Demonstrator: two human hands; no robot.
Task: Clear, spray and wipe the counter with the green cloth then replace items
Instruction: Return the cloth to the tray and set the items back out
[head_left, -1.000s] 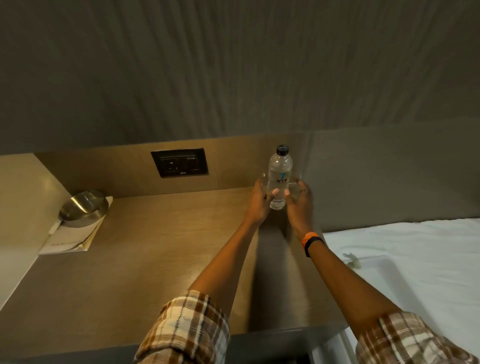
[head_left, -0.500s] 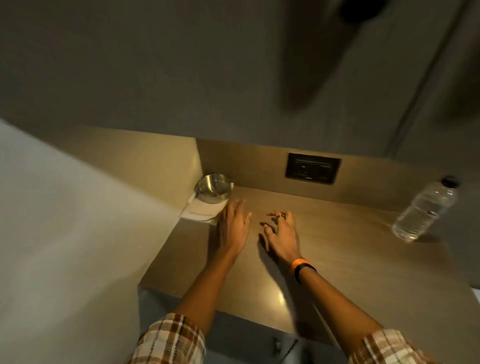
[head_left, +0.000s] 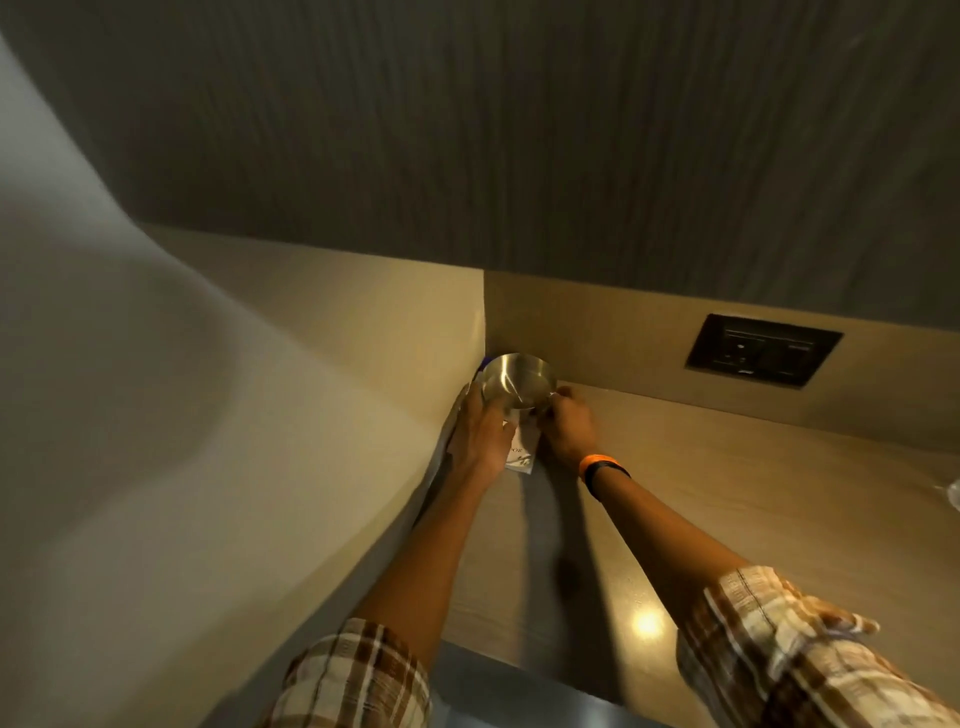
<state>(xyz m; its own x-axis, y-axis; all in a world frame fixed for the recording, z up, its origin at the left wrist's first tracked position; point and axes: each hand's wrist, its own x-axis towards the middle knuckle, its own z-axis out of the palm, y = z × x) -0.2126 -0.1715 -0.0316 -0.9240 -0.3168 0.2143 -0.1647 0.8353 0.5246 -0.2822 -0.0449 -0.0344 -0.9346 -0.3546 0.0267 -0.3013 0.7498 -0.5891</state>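
Both hands are on the shiny bowl (head_left: 514, 382) in the far left corner of the counter (head_left: 727, 493). The left hand (head_left: 478, 436) curls round its left side, and the right hand (head_left: 566, 431) grips its right rim. The bowl sits on a white paper (head_left: 521, 458). An orange band (head_left: 597, 462) is on the right wrist. A dark socket (head_left: 761, 349) is up on the right.

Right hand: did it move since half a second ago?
Yes. The right hand went left, away from the wall socket and toward the corner, where it now holds the metal bowl.
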